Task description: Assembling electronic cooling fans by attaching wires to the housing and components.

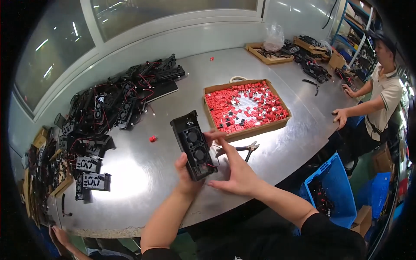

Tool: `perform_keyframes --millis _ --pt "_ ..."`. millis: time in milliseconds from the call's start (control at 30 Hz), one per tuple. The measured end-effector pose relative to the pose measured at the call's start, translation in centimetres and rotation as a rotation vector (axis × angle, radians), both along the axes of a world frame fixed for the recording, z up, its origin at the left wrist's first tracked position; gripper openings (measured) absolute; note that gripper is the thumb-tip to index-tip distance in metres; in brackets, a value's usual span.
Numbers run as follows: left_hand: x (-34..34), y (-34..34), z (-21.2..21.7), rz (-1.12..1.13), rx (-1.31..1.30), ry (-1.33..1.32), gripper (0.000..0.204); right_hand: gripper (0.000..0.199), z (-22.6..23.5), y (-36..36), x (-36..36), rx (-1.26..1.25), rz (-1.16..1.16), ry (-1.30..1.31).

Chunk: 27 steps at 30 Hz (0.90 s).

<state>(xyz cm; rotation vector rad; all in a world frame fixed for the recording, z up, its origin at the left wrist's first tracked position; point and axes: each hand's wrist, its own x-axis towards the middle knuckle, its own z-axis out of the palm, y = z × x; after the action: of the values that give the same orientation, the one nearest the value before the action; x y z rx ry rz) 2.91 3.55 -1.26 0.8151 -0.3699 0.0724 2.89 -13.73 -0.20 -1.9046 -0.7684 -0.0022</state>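
My left hand [187, 178] grips a black plastic housing [193, 146] with two small fans set side by side along its length. The thumb lies on its near left edge and the other fingers go behind it. Thin red and dark wires run along the housing's right edge. My right hand [239, 173] is beside that edge, thumb and fingers spread apart, fingertips close to the wires; whether they touch is unclear. Just beyond the right hand, a pair of cutting pliers [251, 147] lies on the metal table [169, 203], partly hidden by the hand.
A cardboard tray [255, 131] of small red parts stands behind the pliers. One red part [153, 138] lies left of the housing. Black fan housings [125, 93] with wires are heaped at left. A blue bin [331, 186] stands at right, near a co-worker [381, 95]. Another person's hand [60, 236] shows lower left.
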Motion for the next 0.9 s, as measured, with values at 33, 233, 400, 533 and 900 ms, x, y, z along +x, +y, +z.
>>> perform_keyframes --millis 33,233,400,533,900 --pt "0.0 -0.1 0.3 0.055 0.058 -0.04 0.088 0.094 -0.2 0.4 0.1 0.013 -0.069 -0.135" --pt "0.1 1.2 0.6 -0.186 -0.197 0.171 0.082 0.018 1.1 -2.7 1.3 -0.176 0.288 -0.129" --pt "0.7 1.8 -0.2 -0.469 -0.265 0.144 0.078 0.021 2.1 -5.6 2.0 -0.162 0.265 -0.008" --pt "0.4 1.6 0.1 -0.615 -0.22 0.199 0.085 0.028 2.6 -5.8 3.3 0.015 -0.028 0.105" --pt "0.4 1.5 0.3 -0.55 -0.298 0.332 0.085 0.038 0.7 -5.9 3.7 0.115 -0.215 0.152"
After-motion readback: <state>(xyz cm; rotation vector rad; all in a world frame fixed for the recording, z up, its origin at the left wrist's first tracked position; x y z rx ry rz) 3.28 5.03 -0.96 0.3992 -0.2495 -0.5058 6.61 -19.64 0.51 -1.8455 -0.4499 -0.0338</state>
